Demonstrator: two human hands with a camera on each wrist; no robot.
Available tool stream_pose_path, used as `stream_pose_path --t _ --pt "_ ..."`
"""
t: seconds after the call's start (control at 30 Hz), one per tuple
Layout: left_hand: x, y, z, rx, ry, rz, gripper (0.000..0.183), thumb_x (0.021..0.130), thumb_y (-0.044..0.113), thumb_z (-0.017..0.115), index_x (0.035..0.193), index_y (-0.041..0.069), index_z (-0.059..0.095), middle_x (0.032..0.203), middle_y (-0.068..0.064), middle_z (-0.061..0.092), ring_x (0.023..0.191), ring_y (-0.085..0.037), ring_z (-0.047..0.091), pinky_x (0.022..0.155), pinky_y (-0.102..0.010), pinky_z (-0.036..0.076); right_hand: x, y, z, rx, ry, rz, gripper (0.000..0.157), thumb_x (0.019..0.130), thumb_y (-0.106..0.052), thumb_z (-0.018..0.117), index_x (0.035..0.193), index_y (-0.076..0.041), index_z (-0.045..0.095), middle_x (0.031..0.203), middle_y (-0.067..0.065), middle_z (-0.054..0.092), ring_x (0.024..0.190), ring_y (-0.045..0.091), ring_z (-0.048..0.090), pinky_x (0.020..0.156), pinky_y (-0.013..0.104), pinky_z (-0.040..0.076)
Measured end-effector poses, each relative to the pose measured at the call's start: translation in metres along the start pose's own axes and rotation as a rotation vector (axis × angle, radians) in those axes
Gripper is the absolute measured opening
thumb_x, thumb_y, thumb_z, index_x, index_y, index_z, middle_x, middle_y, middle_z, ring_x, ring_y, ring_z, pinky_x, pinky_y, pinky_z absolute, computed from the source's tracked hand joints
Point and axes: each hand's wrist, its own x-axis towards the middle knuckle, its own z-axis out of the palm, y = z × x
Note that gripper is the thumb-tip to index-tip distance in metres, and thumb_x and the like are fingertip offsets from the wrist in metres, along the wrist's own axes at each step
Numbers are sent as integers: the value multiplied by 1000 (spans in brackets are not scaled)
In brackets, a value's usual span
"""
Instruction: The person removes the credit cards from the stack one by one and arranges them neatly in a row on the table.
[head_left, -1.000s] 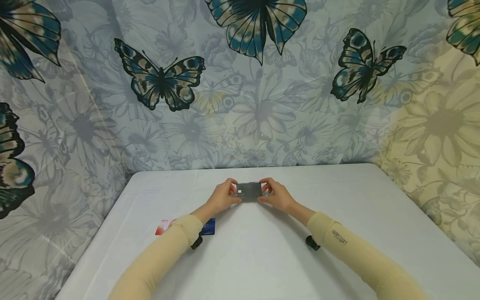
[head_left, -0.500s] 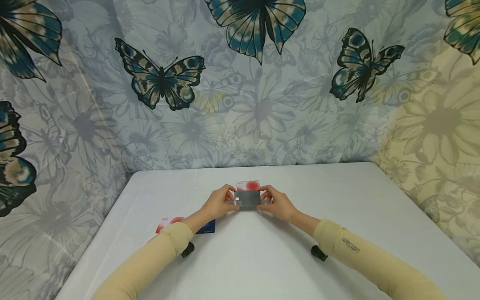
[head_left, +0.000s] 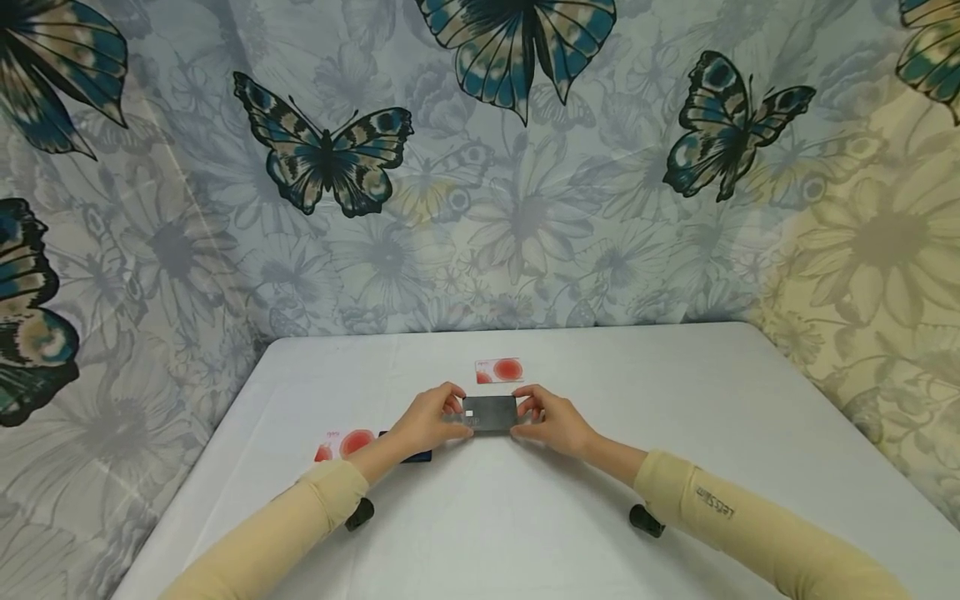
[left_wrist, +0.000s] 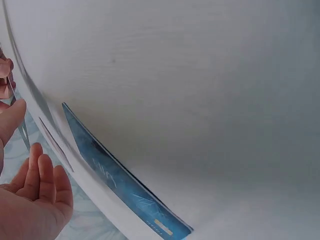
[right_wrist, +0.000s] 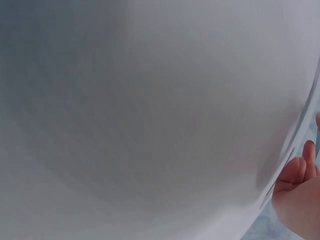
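A dark grey card (head_left: pixel 490 414) with a small pale chip mark is held level with the camera above the middle of the table. My left hand (head_left: pixel 435 417) pinches its left edge between thumb and fingers, and my right hand (head_left: pixel 553 421) pinches the right edge. Just beyond it, a white card with red circles (head_left: pixel 500 371) lies flat on the table. A similar red-and-white card (head_left: pixel 352 442) lies to the left. Beside that one rests a blue card (left_wrist: pixel 125 180), mostly covered by my left wrist in the head view.
A white cloth covers the table (head_left: pixel 660 400), whose far edge meets a curtain (head_left: pixel 525 225) printed with butterflies and flowers. Dark wrist cameras (head_left: pixel 360 514) hang below both forearms.
Both hands have drawn the grey card back toward me, away from the far edge. The red-and-white card behind it, first hidden, has come fully into sight.
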Motion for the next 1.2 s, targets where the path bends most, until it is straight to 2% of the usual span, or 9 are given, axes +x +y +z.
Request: stream_pose_path --t 0.3,0.47,0.7,1.2 --pt "-13 -2 -4 77 -28 -4 54 75 23 86 116 -1 61 95 -2 59 92 -21 52 84 -39 45 -6 -6 8 4 -55 10 51 80 -13 81 124 -1 57 92 2 64 71 14 49 60 22 41" --pt "-23 -5 -6 115 -45 -1 54 75 28 85 116 2 61 99 -3 58 95 -21 48 84 -41 43 -7 -9 13 -9 -79 2 49 79 -17 82 121 -3 59 89 1 64 76 17 51 67 23 41" --pt "-33 -8 -9 124 -58 -72 55 76 32 84 119 6 61 106 -3 57 101 -20 46 89 -42 44 -6 -13 19 -67 -91 -26 48 79 -22 82 119 -5 61 88 -2 63 79 19 49 71 26 38" --pt "-41 -14 -14 123 -52 -64 55 76 34 84 119 7 62 112 -4 58 104 -20 44 88 -41 43 -3 -19 27 -113 -104 -23 48 77 -23 83 117 -6 63 89 -3 60 82 19 46 73 28 37"
